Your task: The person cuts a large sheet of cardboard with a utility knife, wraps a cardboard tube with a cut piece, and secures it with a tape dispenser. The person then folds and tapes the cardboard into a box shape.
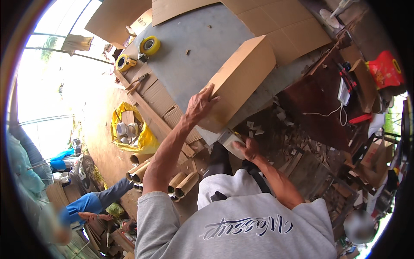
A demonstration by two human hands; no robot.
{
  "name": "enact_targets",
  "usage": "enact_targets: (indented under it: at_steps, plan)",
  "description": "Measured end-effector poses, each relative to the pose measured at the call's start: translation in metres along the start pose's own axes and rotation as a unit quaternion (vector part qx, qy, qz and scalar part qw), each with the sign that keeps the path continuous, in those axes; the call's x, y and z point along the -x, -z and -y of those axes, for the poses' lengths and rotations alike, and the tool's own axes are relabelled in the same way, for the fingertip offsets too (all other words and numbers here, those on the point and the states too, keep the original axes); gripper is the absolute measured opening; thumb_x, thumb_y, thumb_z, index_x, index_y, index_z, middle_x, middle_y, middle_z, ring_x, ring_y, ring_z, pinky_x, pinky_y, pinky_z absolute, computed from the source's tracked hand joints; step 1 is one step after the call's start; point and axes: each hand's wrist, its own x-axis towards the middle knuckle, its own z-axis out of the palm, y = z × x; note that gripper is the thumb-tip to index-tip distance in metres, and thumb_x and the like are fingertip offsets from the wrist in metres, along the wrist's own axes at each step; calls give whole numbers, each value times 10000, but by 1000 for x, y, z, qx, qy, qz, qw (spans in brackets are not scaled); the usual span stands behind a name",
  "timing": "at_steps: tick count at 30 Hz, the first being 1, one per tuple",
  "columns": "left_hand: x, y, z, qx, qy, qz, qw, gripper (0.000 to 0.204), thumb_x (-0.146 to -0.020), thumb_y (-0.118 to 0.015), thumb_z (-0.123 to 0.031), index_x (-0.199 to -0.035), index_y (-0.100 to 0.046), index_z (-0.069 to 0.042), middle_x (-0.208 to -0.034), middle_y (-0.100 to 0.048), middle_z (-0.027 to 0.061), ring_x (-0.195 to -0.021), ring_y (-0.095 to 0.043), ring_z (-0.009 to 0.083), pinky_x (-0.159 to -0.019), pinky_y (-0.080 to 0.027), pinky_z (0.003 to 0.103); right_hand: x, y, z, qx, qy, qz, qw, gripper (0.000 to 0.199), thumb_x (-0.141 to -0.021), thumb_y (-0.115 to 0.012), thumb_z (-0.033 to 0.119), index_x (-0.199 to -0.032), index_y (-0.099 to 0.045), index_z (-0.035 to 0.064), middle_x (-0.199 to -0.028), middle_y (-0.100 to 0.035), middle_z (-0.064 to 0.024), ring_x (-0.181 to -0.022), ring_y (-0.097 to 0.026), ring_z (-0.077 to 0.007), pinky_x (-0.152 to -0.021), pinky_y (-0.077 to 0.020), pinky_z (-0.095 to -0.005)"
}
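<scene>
A long closed cardboard box (246, 80) lies slanted across the grey-topped table (185, 64). My left hand (202, 103) grips its near left edge, the fingers curled over the corner. Just below the box's near end, my right hand (248, 150) is closed around a flat pale tool (231, 143) with a metal-looking front edge. Its exact kind is not clear. The tool's front is close to the box end; whether they touch I cannot tell.
Two yellow tape rolls (149, 45) and pliers (138, 83) lie at the table's left. A yellow bag (140, 144) holds more rolls. Cardboard tubes (185, 183) stand below. Flat cardboard sheets (280, 26) cover the far side. A brown surface (319, 90) borders the right, and another person (92, 207) is at lower left.
</scene>
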Motion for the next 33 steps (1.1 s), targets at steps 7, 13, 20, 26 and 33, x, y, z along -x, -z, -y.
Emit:
enact_targets:
  at_steps: [7, 13, 20, 26, 33]
  plan:
    - [-7, 20, -7, 33, 63, 71, 995, 677, -974, -642, -463, -1515, -489, -87, -1144, -704, 283, -1044, -697, 431, -902, -535, 462, 40, 29, -33, 18, -83, 28, 996, 630, -871, -644, 600, -1099, -732, 20, -980, -749, -206, -914, -726, -343, -801, -542, -427]
    - [-14, 30, 3, 55, 80, 86, 992, 633, -983, -632, -445, -1496, -515, -94, -1155, -707, 277, -1073, -703, 397, -922, -530, 430, 36, 26, -26, 48, -131, 50, 989, 666, -852, -641, 632, -1075, -730, 12, -970, -744, -221, -917, -719, -377, -794, -540, -443]
    - [-31, 59, 24, 183, 100, 99, 973, 606, -990, -625, -472, -1460, -564, -94, -1123, -750, 181, -1028, -711, 224, -938, -517, 367, 3, 12, -7, 63, -128, 52, 988, 660, -856, -637, 627, -1089, -738, 18, -1008, -730, -256, -967, -698, -434, -839, -544, -478]
    - [-57, 102, 69, 132, 169, 156, 964, 534, -1036, -556, -499, -1186, -721, -13, -904, -719, 19, -837, -620, 94, -783, -516, 316, -42, -3, 52, 64, -114, 63, 989, 659, -871, -630, 602, -1173, -710, 21, -1130, -713, -259, -1068, -677, -425, -894, -530, -468]
    - [-103, 91, 200, 140, 226, 28, 963, 692, -1020, -465, -613, -1098, -715, 28, -951, -738, 206, -908, -692, 282, -855, -513, 414, -140, -52, 142, -17, -23, 66, 997, 650, -869, -656, 570, -1191, -692, 7, -1084, -719, -260, -1032, -683, -426, -885, -520, -475]
